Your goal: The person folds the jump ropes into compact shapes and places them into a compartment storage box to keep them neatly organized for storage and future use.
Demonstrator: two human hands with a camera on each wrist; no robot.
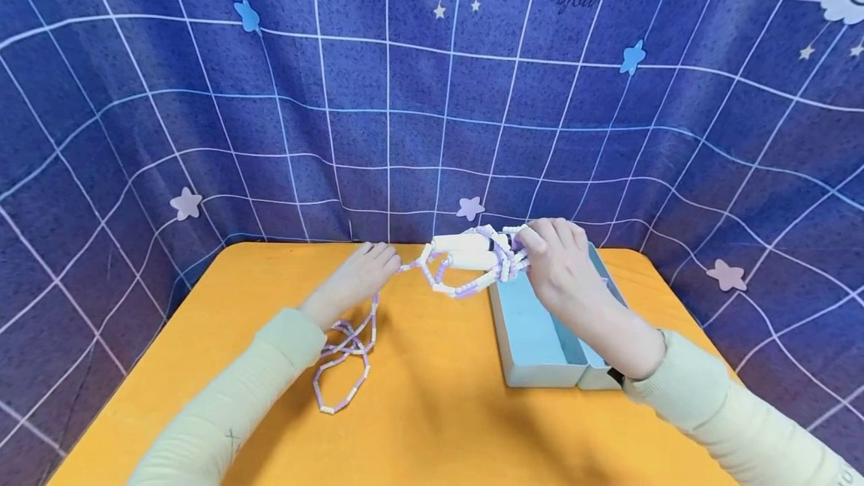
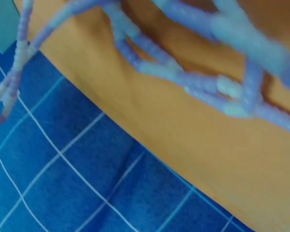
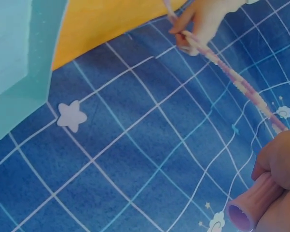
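Observation:
A purple-and-white beaded jump rope [image 1: 343, 357] lies partly in loops on the orange table [image 1: 432, 403]. My right hand [image 1: 557, 261] grips the rope's handles [image 1: 466, 252] with several coils of beads wound around them, held above the far end of a light blue box [image 1: 540, 332]. My left hand [image 1: 361, 272] pinches the beaded strand [image 3: 231, 72] that runs across to the handles; the right wrist view shows its fingers [image 3: 195, 21] closed on it. A pink handle end [image 3: 251, 209] sticks out of my right fist. The left wrist view shows blurred beads [image 2: 198, 82] over the table edge.
The open box [image 3: 19, 58] stands at the table's right side, its near end by my right forearm. A blue checked curtain [image 1: 405, 96] with stars hangs behind and around the table. The loose rope loops lie under my left forearm.

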